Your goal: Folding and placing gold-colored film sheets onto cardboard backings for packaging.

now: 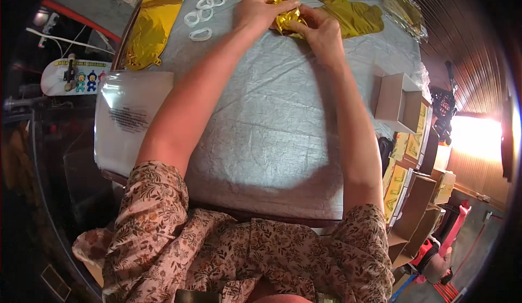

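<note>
At the far side of the table, both my hands pinch a crumpled piece of shiny gold foil balloon [288, 21]. My left hand [254, 12] grips it from the left, fingers closed. From the right, my right hand [325, 32] holds it between thumb and fingers. Behind and beside my right hand lies flat gold foil [356, 17]; whether it joins the held piece I cannot tell. Several white rings of coiled ribbon or string [201, 16] rest left of my left hand. Another flat gold foil balloon [155, 28] lies along the table's left edge.
A grey sheet [261, 140] covers the table. Transparent plastic packaging [130, 107] sits at its left edge, beside my left forearm. Gold foil in a transparent bag [405, 9] lies at the far right corner. Open cardboard boxes [396, 99] stand along the right side.
</note>
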